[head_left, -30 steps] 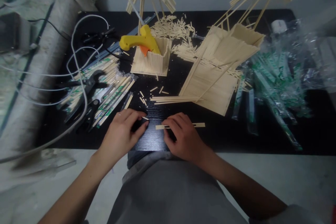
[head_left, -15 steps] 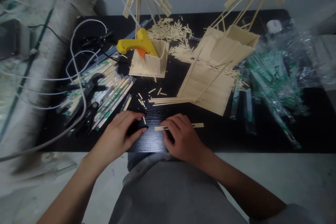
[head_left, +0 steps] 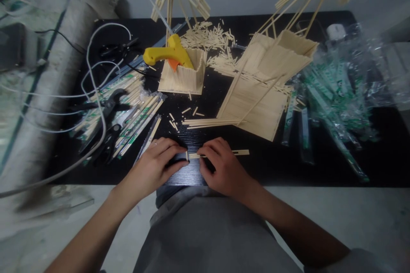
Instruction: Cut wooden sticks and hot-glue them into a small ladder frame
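Note:
Between the thumb and fingertips of my left hand (head_left: 158, 160) a short piece of wooden stick (head_left: 187, 156) stands crosswise on the black table. It is at the left end of a narrow pair of joined wooden sticks (head_left: 242, 152), touching or very close to it. My right hand (head_left: 222, 164) is closed over the middle of this pair, holding it flat on the table; the fingers hide that part. A dark gap shows between the two sticks to the right of the fingers.
A yellow glue gun (head_left: 168, 53) rests on a small stick-built box (head_left: 182, 83). A larger stick-built model (head_left: 256, 111) stands to its right. Scissors (head_left: 112, 134), pliers (head_left: 112, 102), packed chopsticks (head_left: 137, 126) and a white cable (head_left: 92, 68) lie left; green-printed wrappers (head_left: 336, 89) lie right.
My left hand has moved right, bringing the short stick piece to the left end of the joined sticks. My right hand has stayed nearly still.

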`<state>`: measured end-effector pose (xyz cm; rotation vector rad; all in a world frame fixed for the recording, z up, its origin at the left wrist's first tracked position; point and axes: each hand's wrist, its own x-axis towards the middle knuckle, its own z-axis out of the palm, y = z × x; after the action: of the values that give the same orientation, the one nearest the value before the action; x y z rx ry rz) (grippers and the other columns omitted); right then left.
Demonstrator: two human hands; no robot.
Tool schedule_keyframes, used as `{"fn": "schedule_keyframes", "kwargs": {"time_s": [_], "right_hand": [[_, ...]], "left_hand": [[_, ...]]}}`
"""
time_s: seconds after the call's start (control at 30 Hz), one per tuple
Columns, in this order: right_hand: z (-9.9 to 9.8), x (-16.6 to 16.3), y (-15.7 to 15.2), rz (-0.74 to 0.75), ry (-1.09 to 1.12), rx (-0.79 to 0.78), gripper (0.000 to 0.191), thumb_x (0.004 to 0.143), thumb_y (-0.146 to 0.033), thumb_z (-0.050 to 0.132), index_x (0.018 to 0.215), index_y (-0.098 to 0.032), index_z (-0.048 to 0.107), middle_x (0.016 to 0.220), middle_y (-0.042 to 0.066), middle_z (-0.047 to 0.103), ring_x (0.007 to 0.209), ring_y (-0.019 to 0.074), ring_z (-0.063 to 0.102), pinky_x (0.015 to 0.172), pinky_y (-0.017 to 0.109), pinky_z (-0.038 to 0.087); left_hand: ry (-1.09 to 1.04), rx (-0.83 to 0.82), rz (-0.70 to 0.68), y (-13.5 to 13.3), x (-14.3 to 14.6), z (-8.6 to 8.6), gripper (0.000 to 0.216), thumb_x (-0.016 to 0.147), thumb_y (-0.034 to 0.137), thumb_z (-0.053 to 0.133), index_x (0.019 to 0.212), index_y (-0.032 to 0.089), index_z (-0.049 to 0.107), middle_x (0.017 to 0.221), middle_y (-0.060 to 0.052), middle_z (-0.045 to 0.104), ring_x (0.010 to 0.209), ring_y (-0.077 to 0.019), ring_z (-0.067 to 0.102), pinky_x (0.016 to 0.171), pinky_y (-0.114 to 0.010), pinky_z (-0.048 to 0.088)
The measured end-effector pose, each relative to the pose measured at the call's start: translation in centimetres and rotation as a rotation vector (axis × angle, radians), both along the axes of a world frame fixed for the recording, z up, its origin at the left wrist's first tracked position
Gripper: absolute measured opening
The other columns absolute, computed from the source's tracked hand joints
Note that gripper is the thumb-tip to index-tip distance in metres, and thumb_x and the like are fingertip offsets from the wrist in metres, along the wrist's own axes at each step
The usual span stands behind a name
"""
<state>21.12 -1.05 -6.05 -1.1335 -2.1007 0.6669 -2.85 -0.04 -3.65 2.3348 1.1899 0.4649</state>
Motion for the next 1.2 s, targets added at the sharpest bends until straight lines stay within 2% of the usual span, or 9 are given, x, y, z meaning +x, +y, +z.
{"fn": "schedule_keyframes", "kwargs": {"time_s": [0.47,1.2], "right_hand": [[-0.03,-0.07,0.12,-0.007,-0.005,0.008,0.01,0.094,-0.009,0.06,0.096,-0.016,0.067,0.095,0.011,0.067,0.095,0.026,0.061,0.087,0.043,0.053],[0.15,-0.17,0.39,-0.001,-0.009,-0.078,0.009,0.094,-0.011,0.063,0.096,-0.018,0.069,0.095,0.008,0.07,0.094,0.0248,0.062,0.087,0.041,0.049]], "left_hand": [[-0.083,0.005,-0.012,0.41,0.21,-0.82,0.019,0.096,0.028,0.074,0.113,0.021,0.07,0.103,-0.004,0.069,0.096,-0.0196,0.063,0.086,-0.035,0.052],[-0.097,-0.06,0.015,0.82,0.6,-0.42,0.01,0.097,0.031,0.072,0.099,0.021,0.07,0.094,-0.001,0.072,0.087,-0.0186,0.065,0.08,-0.033,0.049]]}}
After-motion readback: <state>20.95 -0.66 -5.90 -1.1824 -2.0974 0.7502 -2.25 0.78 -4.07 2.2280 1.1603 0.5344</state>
